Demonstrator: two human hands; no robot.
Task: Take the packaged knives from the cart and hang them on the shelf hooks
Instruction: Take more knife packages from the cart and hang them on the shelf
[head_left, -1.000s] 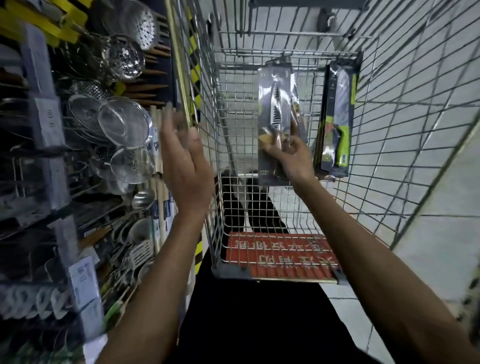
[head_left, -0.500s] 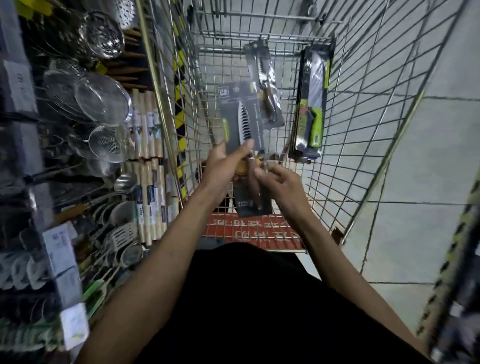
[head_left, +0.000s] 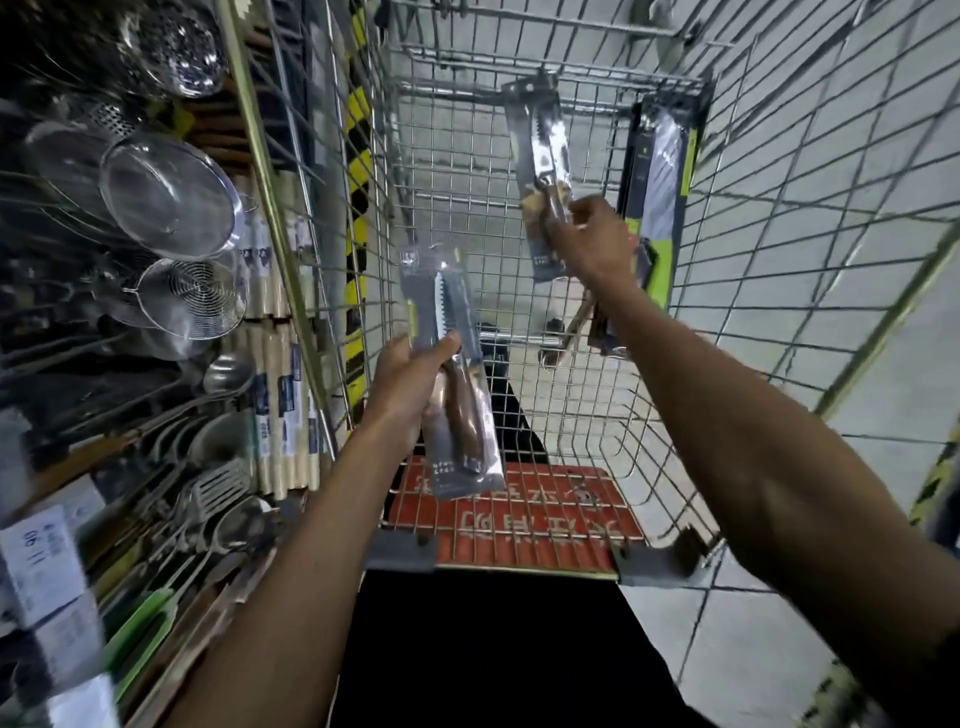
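Note:
My left hand (head_left: 410, 387) grips a packaged serrated knife (head_left: 452, 374) with a brown handle, held upright over the near end of the wire cart (head_left: 779, 234). Farther in, my right hand (head_left: 592, 241) is closed on the lower part of a second packaged knife (head_left: 540, 156) that stands against the cart's far wall. A third knife pack with green trim (head_left: 660, 197) leans in the far right corner, partly hidden behind my right hand. Shelf hooks on the left carry hanging utensils.
The shelf on the left is crowded with strainers (head_left: 171, 200), a wire skimmer (head_left: 192, 299), ladles, slotted turners (head_left: 218, 491) and boxed rolling pins (head_left: 280, 410). A red plastic flap (head_left: 519, 519) lies at the cart's near end. Tiled floor (head_left: 857, 182) lies to the right.
My left hand came from the shelf to the cart and took the serrated knife pack from my right hand. My right hand then reached forward and closed on the second pack.

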